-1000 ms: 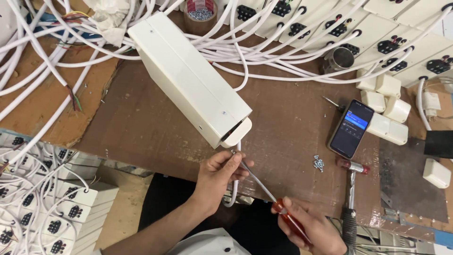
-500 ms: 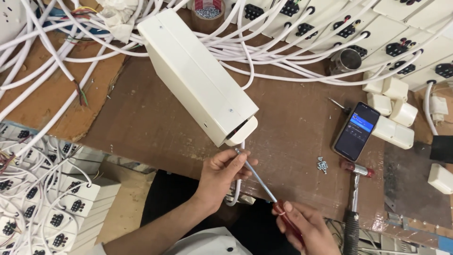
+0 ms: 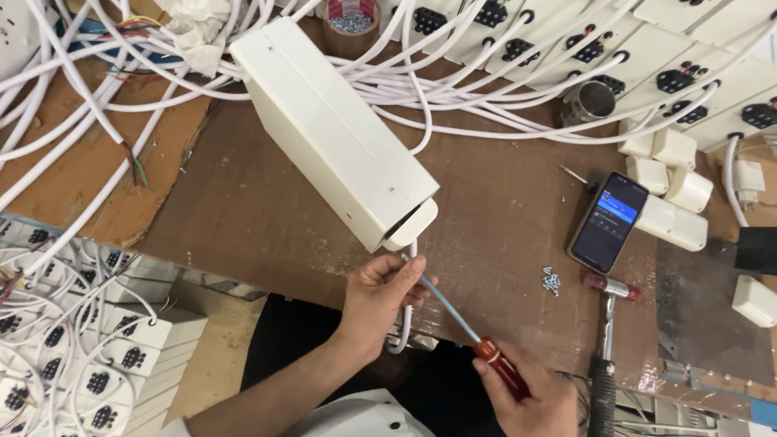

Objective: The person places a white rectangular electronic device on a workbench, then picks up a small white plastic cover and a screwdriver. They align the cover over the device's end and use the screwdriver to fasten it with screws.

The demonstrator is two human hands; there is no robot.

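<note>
A long cream-white rectangular metal box [image 3: 336, 133] lies slantwise on the brown worn wooden bench [image 3: 259, 210], its near end with a rounded plastic cap pointing toward the person. A white round cable [image 3: 409, 287] drops from that end over the bench edge. The left hand [image 3: 380, 295] is curled around this cable just below the box, fingers pressed together and guiding the tip of a screwdriver with a red handle and a thin steel shaft [image 3: 465, 328]. The right hand [image 3: 530, 396] wraps closed around the red handle, near the bottom edge of the view.

Right of the box lies one black smartphone [image 3: 609, 221] with a lit blue screen, beside it a small heap of silver screws [image 3: 552, 281], too small to count. One hammer with a red-tipped steel head and black grip [image 3: 603, 348] lies near the bench edge. One roll of brown tape [image 3: 350, 18] sits at the top. Five small white plastic plug blocks [image 3: 668, 174] cluster by the phone. White socket strips with black outlets [image 3: 647, 57] line the back, tangled in many white cords; more strips pile on the floor at left [image 3: 89, 348].
</note>
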